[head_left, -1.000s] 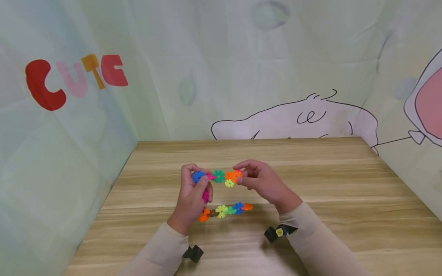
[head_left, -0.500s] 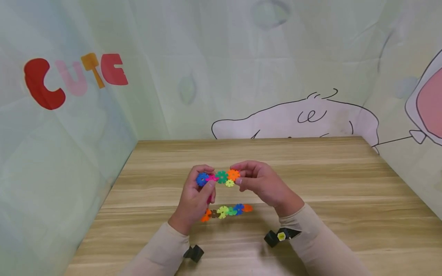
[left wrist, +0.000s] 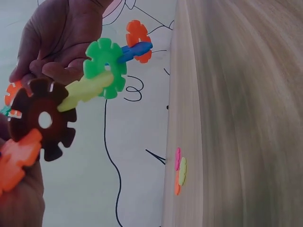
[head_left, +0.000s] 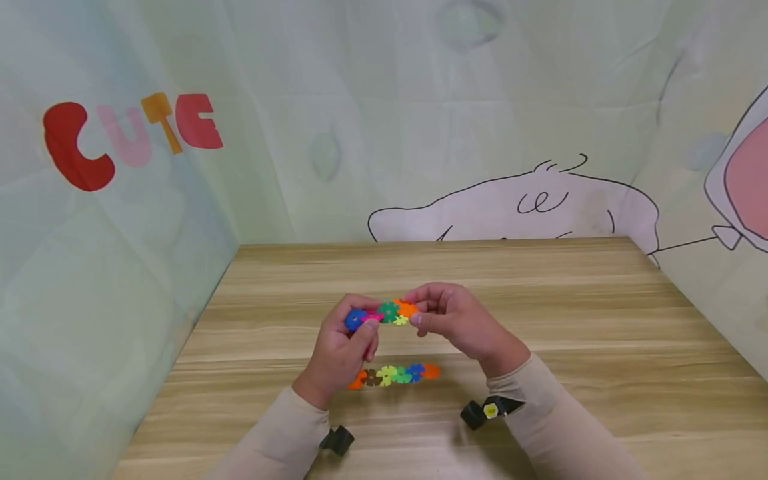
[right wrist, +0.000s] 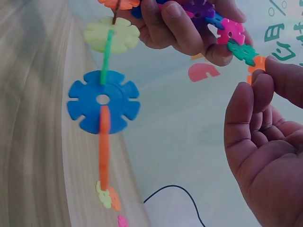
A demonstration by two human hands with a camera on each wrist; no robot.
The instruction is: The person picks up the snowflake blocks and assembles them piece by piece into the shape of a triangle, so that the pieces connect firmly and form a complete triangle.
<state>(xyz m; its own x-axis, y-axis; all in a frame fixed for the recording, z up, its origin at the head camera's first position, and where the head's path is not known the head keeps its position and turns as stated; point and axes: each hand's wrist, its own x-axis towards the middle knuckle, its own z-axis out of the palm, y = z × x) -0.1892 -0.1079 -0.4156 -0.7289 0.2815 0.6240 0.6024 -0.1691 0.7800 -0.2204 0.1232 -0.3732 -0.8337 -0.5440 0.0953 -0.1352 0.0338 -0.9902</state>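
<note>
My two hands hold a chain of interlocking plastic snowflake discs in several colours. In the head view my left hand [head_left: 341,343] grips the chain at the left, its thumb on a pink disc [head_left: 373,315] beside a blue disc [head_left: 355,319]. A green disc [head_left: 389,311] spans the space between the hands. At that run's right end my right hand [head_left: 465,327] pinches an orange disc [right wrist: 257,64] between thumb and fingers. The lower run hangs from the left hand, with a brown disc [left wrist: 62,125], a large blue disc [right wrist: 85,101] and an orange end disc [head_left: 431,371].
Loose on the wooden table [head_left: 288,280] lie a yellow-green disc [left wrist: 182,171], a pink disc [left wrist: 178,158] and an orange disc [left wrist: 177,188], mostly behind the held chain in the head view. A printed cloth wall [head_left: 336,100] rises behind the table.
My left hand has shifted right, bringing the blue, pink and green discs nearer the right hand. Both hands have dropped slightly, and the lower run has tilted flatter.
</note>
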